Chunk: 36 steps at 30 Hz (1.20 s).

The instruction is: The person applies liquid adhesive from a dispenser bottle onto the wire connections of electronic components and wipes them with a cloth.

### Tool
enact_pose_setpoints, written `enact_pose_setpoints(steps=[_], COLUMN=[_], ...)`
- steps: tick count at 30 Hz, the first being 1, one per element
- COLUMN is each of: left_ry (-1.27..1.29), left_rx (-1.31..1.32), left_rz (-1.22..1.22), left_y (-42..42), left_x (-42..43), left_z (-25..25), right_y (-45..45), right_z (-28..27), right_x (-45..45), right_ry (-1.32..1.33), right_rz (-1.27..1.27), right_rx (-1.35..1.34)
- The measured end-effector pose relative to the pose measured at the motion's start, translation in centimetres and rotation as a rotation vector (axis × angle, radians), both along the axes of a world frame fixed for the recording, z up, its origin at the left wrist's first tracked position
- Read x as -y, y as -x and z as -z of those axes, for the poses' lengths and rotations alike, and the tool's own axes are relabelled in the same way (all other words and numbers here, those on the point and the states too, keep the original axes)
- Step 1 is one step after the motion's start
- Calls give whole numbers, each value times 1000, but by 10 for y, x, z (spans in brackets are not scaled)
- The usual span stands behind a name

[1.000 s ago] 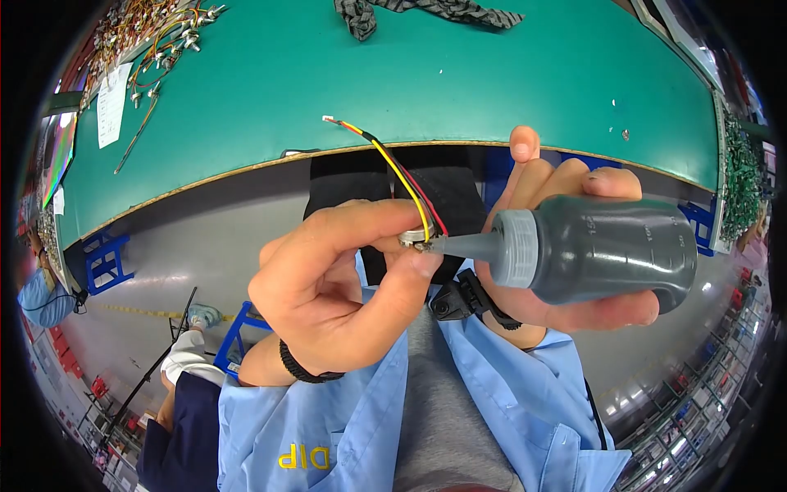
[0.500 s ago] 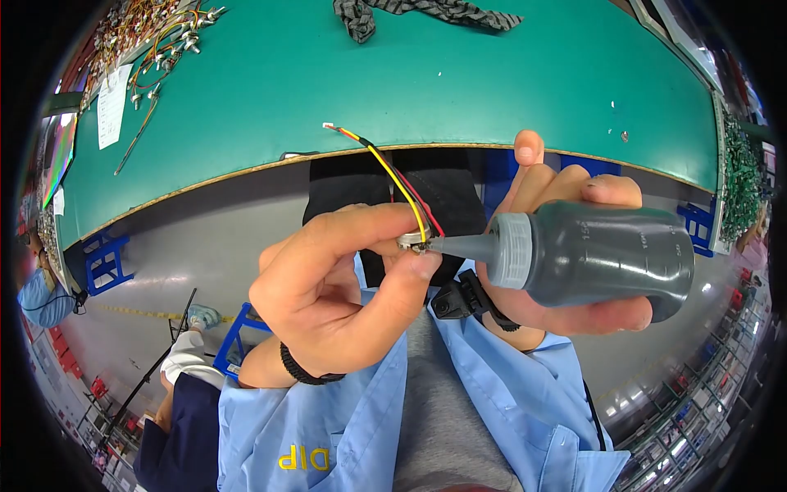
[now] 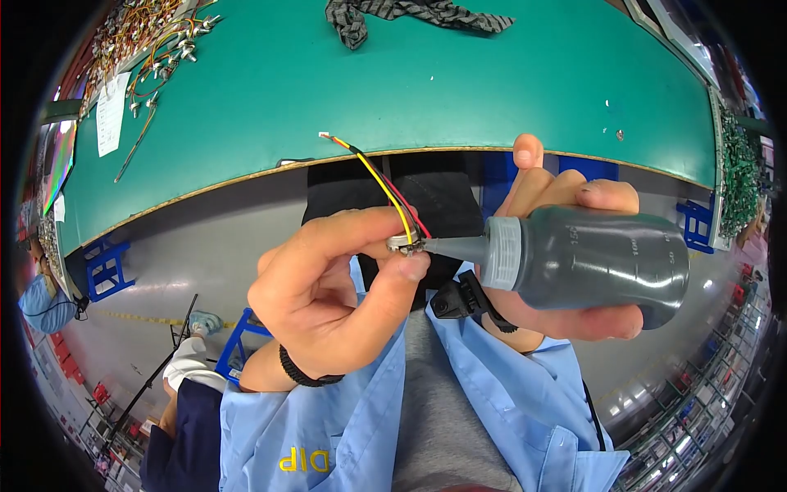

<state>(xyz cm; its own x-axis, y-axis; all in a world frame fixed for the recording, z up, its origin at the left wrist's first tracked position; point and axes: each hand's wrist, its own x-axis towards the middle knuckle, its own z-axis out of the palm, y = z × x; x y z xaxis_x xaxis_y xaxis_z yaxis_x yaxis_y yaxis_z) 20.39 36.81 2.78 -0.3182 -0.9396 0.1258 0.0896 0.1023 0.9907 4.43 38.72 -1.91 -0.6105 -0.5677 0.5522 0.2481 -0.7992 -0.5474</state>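
Between the thumb and fingers of my left hand [image 3: 328, 287] is a small round metal potentiometer [image 3: 400, 243]. Yellow, red and black wires [image 3: 377, 174] rise from it to a small white connector [image 3: 324, 134] above the bench edge. My right hand [image 3: 534, 182] grips a dark translucent squeeze bottle [image 3: 607, 264], lying sideways with volume marks on its wall. The bottle's tapered nozzle [image 3: 455, 247] points left, its tip at the potentiometer's terminals; whether it touches is too small to tell. Part of my right palm is hidden behind the bottle.
A green bench [image 3: 270, 90] spans the far side. A striped grey cloth [image 3: 418, 11] lies at its back. Wired potentiometers [image 3: 168, 53] and a paper sheet [image 3: 112, 113] are at upper left, green parts [image 3: 738, 176] at right. Another person's leg [image 3: 184, 426] and blue stools [image 3: 106, 269] are at left.
Both hands have shifted slightly left with the potentiometer and bottle. The nozzle stays at the terminals, and both grips look the same.
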Motion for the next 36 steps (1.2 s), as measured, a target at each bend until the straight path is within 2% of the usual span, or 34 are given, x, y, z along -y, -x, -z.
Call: enact_pose_setpoints(steps=[8, 12, 15, 19, 36], left_ry=[-1, -5, -2, 10, -30], left_rx=[-12, -19, -20, -24, -44], left_rz=[6, 2, -8, 0, -1], left_y=[-1, 0, 1, 0, 0], left_x=[-1, -1, -1, 0, -2], left_z=[3, 4, 4, 5, 6], right_y=[1, 3, 4, 5, 6], right_z=[2, 0, -6, -5, -3], right_x=[3, -3, -6, -1, -2], right_ry=[21, -66, -135, -69, -99], right_rz=[31, 101, 156, 130, 167], right_rx=[-66, -123, -261, -242, -178])
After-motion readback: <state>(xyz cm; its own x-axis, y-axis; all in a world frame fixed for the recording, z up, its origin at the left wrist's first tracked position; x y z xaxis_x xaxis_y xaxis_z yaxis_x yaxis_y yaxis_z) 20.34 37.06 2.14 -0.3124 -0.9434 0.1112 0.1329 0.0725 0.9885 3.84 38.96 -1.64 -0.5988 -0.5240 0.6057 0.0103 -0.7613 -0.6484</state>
